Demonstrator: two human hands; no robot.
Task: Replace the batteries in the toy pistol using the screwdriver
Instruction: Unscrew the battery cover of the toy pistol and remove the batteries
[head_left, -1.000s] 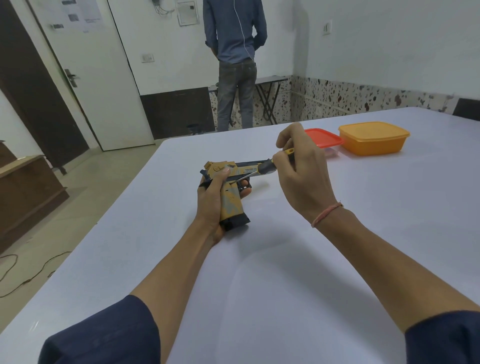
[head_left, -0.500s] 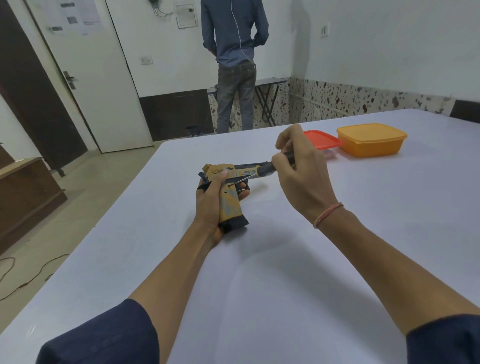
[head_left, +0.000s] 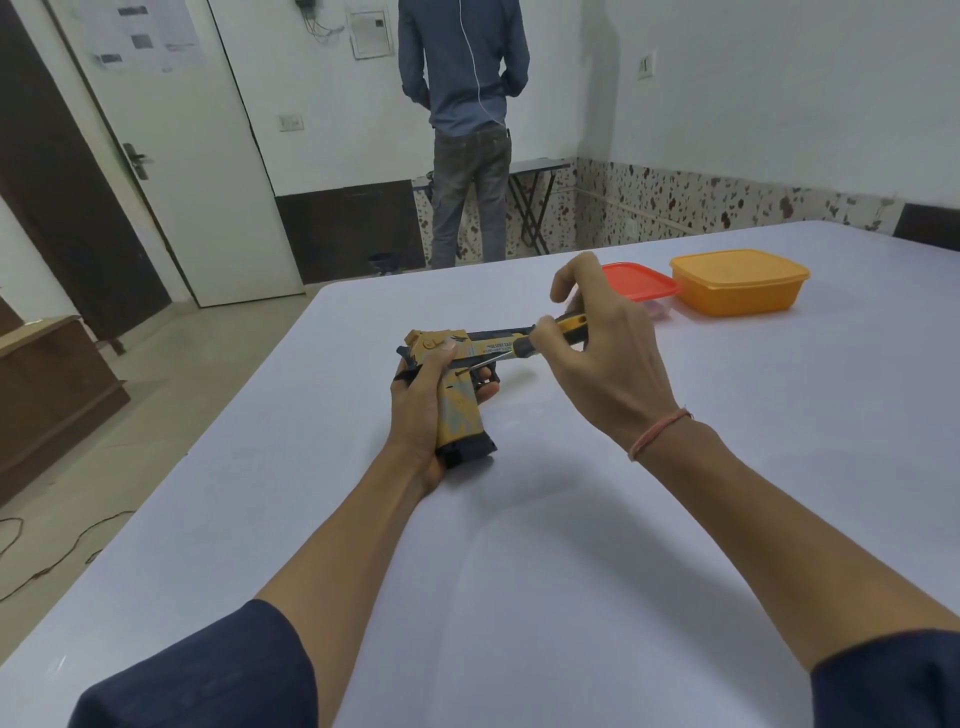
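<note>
Near an orange box (head_left: 737, 291), left fingers (head_left: 439, 368) grip the toy pistol (head_left: 460, 415); right fingers (head_left: 555, 333) pinch the screwdriver (head_left: 521, 346).

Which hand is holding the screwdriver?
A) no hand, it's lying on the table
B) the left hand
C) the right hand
C: the right hand pinches the screwdriver by its handle, with the tip against the toy pistol that the left hand grips.
</note>
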